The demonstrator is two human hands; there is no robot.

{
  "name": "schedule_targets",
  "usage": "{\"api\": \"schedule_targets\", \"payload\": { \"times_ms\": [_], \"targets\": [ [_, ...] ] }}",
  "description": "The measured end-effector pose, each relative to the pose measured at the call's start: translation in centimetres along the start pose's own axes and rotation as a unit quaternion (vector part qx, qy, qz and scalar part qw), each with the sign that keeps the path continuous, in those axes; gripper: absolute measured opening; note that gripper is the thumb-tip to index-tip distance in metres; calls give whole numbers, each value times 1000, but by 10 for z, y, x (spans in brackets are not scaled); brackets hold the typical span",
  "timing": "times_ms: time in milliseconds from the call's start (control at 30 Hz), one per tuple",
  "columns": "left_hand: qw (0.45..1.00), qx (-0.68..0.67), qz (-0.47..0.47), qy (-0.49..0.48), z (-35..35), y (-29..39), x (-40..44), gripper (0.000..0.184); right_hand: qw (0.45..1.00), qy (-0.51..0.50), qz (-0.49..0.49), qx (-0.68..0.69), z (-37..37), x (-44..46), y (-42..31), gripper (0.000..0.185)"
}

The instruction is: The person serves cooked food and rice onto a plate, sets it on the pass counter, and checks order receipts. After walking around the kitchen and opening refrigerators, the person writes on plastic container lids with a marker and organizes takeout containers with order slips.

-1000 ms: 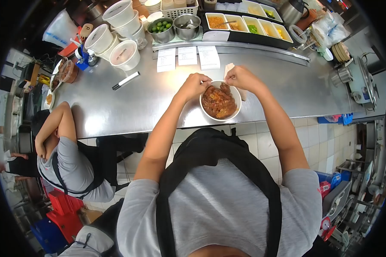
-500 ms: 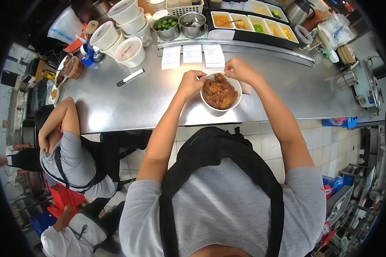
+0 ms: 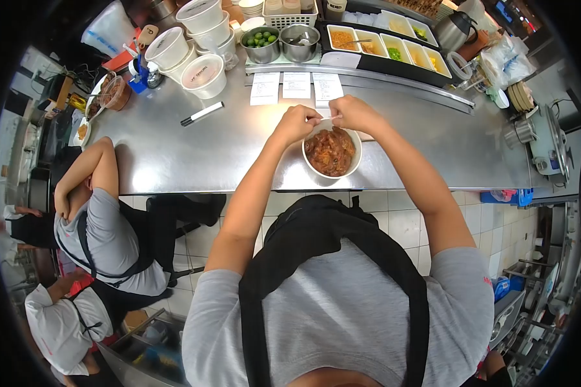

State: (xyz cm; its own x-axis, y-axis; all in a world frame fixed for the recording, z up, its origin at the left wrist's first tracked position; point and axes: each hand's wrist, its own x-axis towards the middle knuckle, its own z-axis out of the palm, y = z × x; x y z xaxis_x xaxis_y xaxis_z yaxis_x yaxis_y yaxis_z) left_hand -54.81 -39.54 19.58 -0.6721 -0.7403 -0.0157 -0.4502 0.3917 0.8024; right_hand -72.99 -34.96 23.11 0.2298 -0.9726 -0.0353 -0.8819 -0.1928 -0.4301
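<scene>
At the far rim of the bowl (image 3: pixel 358 158), our left hand (image 3: pixel 296 124) and right hand (image 3: pixel 357 115) are pinching something white (image 3: pixel 327 118), fingers (image 3: pixel 314 117) nearly closed, risking spilled food (image 3: pixel 330 153) through uneven pulling.

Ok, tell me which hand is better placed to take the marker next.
Probably the left hand: the marker lies off to its left, while the right hand is farther away.

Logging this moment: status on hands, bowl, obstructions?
Left hand, right hand: both pinched near far rim of bowl, exact hold unclear. Bowl upright, holding saucy brown food. No obstruction visible; paper slips just beyond.
</scene>
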Motion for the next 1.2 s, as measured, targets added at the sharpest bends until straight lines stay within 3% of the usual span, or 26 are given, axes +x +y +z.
{"api": "schedule_targets", "payload": {
  "times_ms": [67,133,367,433,567,633,700,767,833,900,967,1000,1033,1067,1100,1167,1200],
  "targets": [
    [1000,8,-7,7,3,-7,-9,17,1000,3,3,-22,-2,-8,8,11],
    [996,-37,-4,77,8,-11,-23,17,997,-31,61,25,-9,-21,15,11],
    [995,-39,22,93,5,-7,-6,18,998,1,58,10,1,6,1,12],
    [996,-21,-5,87,3,-8,-10,17,997,5,80,-11,-1,5,-3,12],
    [985,-37,-41,166,7,-3,-39,17,991,-25,124,-54,-6,-12,1,16],
    [968,-63,-88,226,10,-2,-49,17,979,-95,139,111,-10,-25,15,19],
    [968,-49,-102,226,2,-7,-61,21,942,-26,179,281,-8,-46,41,20],
    [969,-146,-130,151,-16,1,-89,28,921,53,239,304,-4,-70,48,17],
    [967,-182,-177,7,-25,-23,-130,31,954,120,195,193,39,-96,92,14],
    [960,-228,-68,-146,-23,-57,-183,26,947,225,214,85,77,-113,87,11],
    [927,-166,-187,-278,-20,-81,-218,25,943,239,208,103,74,-117,67,9],
    [929,-163,-195,-269,-4,-106,-229,25,945,236,199,111,74,-114,62,9],
    [973,27,-192,-127,20,-140,-237,24,942,240,216,89,74,-112,59,8],
    [960,217,-176,19,38,-171,-240,24,939,245,234,64,74,-111,57,8],
    [959,220,-178,21,43,-198,-232,24,939,246,230,67,72,-109,53,8],
    [879,416,-63,223,40,-238,-208,23,935,232,260,61,69,-106,50,7],
    [858,435,-65,264,38,-251,-195,23,934,234,263,58,72,-106,51,7]
  ]
}}
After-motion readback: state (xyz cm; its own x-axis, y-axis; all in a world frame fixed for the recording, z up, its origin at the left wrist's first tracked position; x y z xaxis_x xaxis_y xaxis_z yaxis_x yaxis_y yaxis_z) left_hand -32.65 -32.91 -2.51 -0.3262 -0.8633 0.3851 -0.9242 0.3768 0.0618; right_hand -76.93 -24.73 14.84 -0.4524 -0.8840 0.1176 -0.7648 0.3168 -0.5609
